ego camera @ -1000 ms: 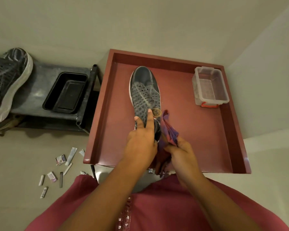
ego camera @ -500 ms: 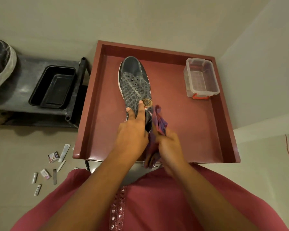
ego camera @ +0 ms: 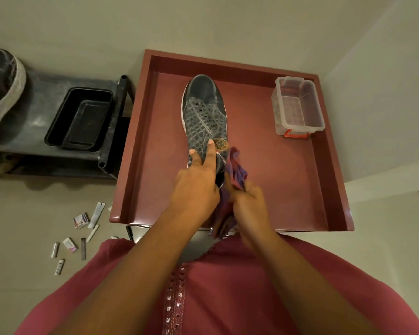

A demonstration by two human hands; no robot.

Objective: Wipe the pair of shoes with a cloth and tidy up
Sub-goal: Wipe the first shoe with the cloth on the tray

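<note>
A grey patterned shoe (ego camera: 205, 117) lies on the red tabletop (ego camera: 276, 189), toe pointing far, left of centre. The left hand (ego camera: 194, 187) holds its heel end, grip closed around the collar with the index finger stretched along the upper. The right hand (ego camera: 248, 204) has its grip closed on a purple cloth (ego camera: 235, 170), touching the shoe's right heel side. A clear plastic box (ego camera: 298, 107) sits in the far right corner. 1 more shoe (ego camera: 0, 97) rests on the dark shelf (ego camera: 32, 117) at far left.
</note>
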